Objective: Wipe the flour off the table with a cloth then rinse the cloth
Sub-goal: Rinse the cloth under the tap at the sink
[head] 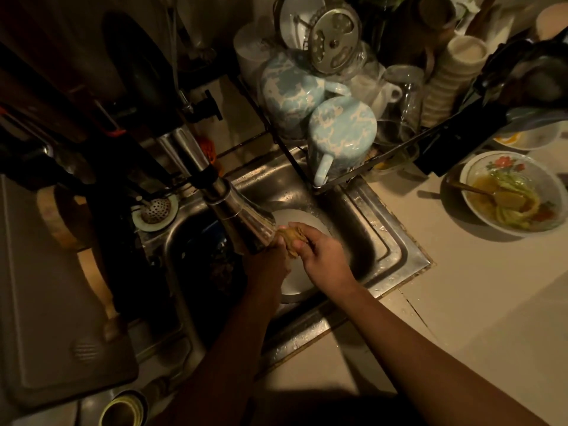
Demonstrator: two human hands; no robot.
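Note:
A bunched yellowish cloth (290, 239) is held over the steel sink (396, 241), right beside the end of the chrome tap spout (242, 219). My right hand (319, 252) grips the cloth from the right, fingers curled round it. My left hand (273, 259) holds the cloth's left side; the spout hides part of this hand. Below both hands a white plate (295, 278) lies in the sink basin. Whether water is running I cannot make out.
A dish rack (393, 152) with blue-and-white mugs (341, 130), glasses and stacked bowls overhangs the sink's far side. A floral bowl of leftover food with a spoon (510, 193) sits on the pale counter at right. A sink strainer (155, 210) and dark utensils crowd the left.

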